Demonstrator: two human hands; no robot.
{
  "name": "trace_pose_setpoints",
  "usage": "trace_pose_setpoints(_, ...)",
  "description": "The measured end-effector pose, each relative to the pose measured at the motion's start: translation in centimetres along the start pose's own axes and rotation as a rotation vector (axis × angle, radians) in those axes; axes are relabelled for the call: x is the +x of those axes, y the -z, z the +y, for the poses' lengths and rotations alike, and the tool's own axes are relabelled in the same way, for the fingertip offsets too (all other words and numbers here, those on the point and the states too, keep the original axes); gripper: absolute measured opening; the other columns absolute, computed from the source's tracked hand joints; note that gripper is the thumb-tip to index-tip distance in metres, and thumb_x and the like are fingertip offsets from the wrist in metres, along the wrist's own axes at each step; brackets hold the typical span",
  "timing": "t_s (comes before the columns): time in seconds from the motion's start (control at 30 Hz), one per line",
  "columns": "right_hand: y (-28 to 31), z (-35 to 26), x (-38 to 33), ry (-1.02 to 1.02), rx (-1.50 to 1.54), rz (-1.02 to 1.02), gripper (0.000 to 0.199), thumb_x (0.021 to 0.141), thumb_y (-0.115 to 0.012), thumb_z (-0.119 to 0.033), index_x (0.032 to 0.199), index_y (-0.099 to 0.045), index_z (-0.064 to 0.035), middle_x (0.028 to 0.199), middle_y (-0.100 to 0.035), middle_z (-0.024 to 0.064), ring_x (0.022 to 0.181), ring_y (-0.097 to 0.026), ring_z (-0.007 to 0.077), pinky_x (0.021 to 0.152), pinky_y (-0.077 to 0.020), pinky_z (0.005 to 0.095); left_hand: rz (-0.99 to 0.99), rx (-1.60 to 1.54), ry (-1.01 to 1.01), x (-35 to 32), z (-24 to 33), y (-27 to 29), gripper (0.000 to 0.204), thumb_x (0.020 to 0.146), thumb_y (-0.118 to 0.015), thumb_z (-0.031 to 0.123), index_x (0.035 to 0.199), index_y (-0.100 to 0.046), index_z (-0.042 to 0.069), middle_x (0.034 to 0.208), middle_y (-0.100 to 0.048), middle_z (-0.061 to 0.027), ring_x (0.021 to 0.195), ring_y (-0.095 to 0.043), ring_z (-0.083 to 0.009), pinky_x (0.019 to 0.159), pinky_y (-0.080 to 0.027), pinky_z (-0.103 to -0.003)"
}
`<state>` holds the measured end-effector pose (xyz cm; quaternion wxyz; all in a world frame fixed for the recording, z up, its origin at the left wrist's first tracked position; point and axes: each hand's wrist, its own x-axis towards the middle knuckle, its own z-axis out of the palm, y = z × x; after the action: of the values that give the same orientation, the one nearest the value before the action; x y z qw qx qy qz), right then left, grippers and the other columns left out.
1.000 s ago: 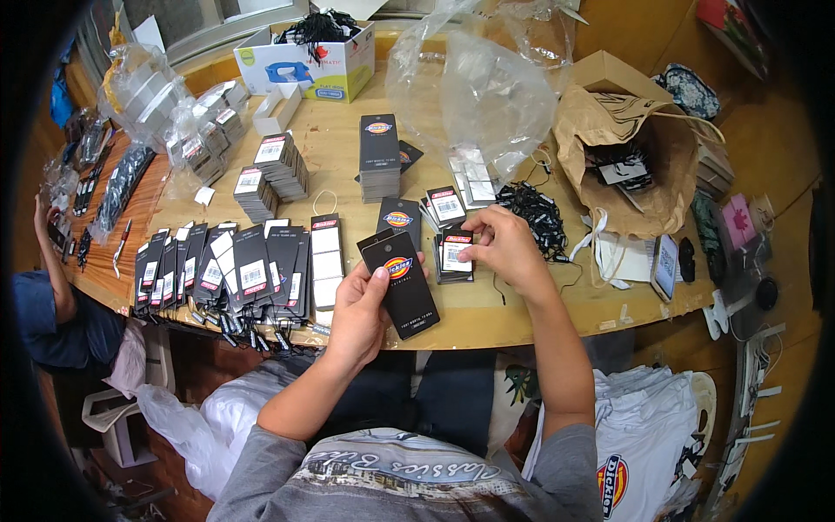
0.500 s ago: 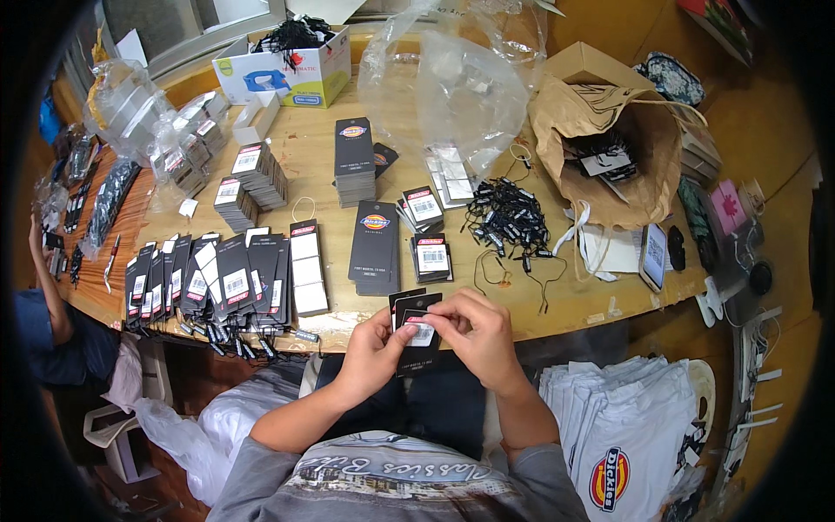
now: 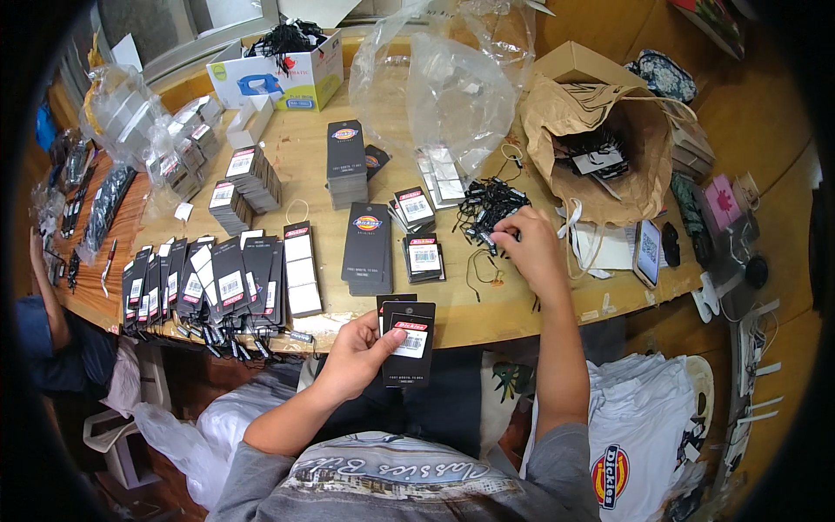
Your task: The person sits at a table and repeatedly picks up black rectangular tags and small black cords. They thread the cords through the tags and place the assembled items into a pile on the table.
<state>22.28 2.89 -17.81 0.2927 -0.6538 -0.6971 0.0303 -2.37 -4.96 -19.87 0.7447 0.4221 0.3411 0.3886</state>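
Observation:
In front of my body, my left hand grips a few overlapping black hang tags, its thumb pressed on the white barcode sticker of the front one. My right hand reaches over the table, thumb and forefinger pinched on a black tag string at the near edge of a tangled heap of black tag strings. Left of that heap lie small sticker-faced stacks and a stack of large black tags. A row of finished-looking black tags with strings lies fanned along the front left edge.
A brown paper bag with strings inside stands at the right, a phone near it. Clear plastic bags lie at the back. Sticker stacks and a box stand left. White garments hang below right. Another person's arm is far left.
My right hand has left the tags and moved up and right to the string heap. My left hand keeps the tags, now turned with the sticker in view.

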Motion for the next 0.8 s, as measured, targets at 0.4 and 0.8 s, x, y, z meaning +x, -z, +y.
trace_pose_setpoints(0.4,0.4,0.4,1.2,-0.310,1.355,-0.250,0.013,0.074,-0.060,-0.009,0.085,-0.056,-0.0023,0.074,-0.058,0.0043,0.064,-0.051,0.0077,0.058,-0.0394,0.0177,-0.016,0.017,-0.076,2.3,1.5,-1.6,0.024,0.082,-0.051,0.011,0.103,-0.050,-0.001,0.092,-0.058,-0.0061,0.084,-0.055,-0.0117,0.077,-0.043,-0.026)
trace_pose_setpoints(0.8,0.5,-4.0,-2.9,-0.420,1.763,-0.301,0.014,0.078,-0.054,-0.011,0.089,-0.051,-0.0032,0.085,-0.056,0.0067,0.075,-0.055,0.0119,0.071,-0.0453,0.0246,-0.259,-0.137,-0.010,5.8,1.3,-4.4,0.020,0.082,-0.052,0.010,0.099,-0.052,-0.001,0.085,-0.057,-0.0028,0.075,-0.052,-0.0060,0.069,-0.043,-0.021)
